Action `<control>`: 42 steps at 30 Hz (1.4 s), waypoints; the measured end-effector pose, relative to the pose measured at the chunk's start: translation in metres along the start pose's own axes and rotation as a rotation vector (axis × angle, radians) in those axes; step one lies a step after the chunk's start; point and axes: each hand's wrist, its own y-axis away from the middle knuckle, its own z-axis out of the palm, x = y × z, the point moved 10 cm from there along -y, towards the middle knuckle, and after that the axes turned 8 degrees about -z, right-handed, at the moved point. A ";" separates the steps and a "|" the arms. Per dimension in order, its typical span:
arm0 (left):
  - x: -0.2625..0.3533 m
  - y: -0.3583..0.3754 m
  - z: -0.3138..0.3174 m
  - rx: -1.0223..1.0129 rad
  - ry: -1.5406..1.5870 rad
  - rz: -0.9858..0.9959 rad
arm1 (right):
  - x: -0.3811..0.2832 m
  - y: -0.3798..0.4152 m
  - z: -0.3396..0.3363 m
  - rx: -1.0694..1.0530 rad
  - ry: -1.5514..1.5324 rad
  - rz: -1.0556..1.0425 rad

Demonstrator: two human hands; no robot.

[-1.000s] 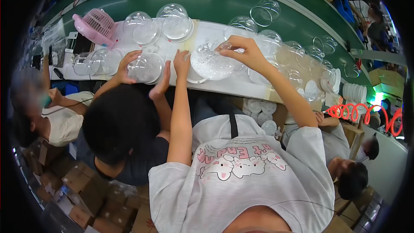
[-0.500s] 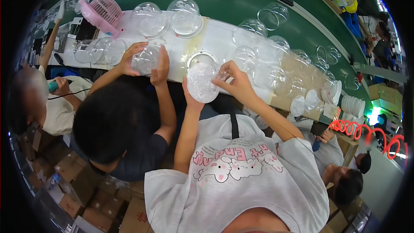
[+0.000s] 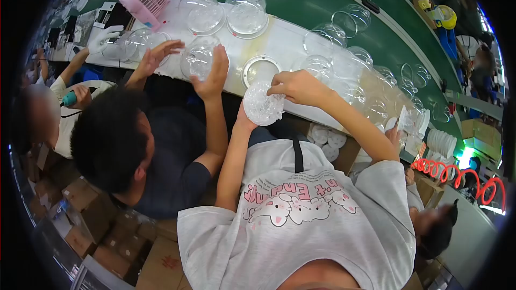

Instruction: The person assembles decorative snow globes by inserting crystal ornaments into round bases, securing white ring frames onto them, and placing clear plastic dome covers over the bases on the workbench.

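Note:
A round, clear disc with a crackled, sparkling surface is held in front of my chest. My left hand grips it from below and the left, its fingers mostly hidden behind the disc. At the disc's upper right edge, the fingertips of my right hand are pinched together; what lies between them is too small to make out. Just beyond, a white ring with a clear centre rests on the table.
Clear domes on white bases stand at the back beside a pink fan. More clear domes crowd the right side. On my left, a co-worker's hands are around another dome. A red coiled hose hangs right.
My right hand has moved in over the disc's upper edge, and a clear piece at its fingertips no longer shows. The co-worker's hands have opened away from their dome. The view has shifted slightly.

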 end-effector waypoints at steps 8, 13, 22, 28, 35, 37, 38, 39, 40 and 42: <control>0.022 0.038 -0.105 0.605 -0.242 0.349 | 0.043 0.006 -0.013 0.079 0.099 0.129; 0.057 0.051 -0.047 0.989 -1.707 0.840 | 0.085 0.005 -0.025 0.149 0.198 0.277; 0.072 0.007 -0.042 1.063 -2.001 0.804 | 0.107 -0.012 0.043 0.016 0.212 0.274; 0.073 0.005 -0.043 1.043 -2.081 0.870 | 0.115 -0.014 0.051 0.004 0.182 0.304; 0.075 0.004 -0.043 1.038 -2.087 0.859 | 0.108 -0.021 0.051 0.015 0.228 0.262; 0.075 0.005 -0.044 1.042 -2.082 0.860 | 0.104 -0.025 0.050 0.008 0.239 0.240; 0.075 0.005 -0.043 1.046 -2.078 0.862 | 0.104 -0.027 0.050 -0.003 0.239 0.226; 0.076 0.005 -0.043 1.050 -2.074 0.865 | 0.103 -0.030 0.051 -0.014 0.240 0.211; 0.076 0.005 -0.044 1.048 -2.069 0.870 | 0.103 -0.031 0.053 -0.022 0.245 0.197; 0.076 0.005 -0.044 1.044 -2.058 0.881 | 0.101 -0.035 0.055 -0.038 0.257 0.169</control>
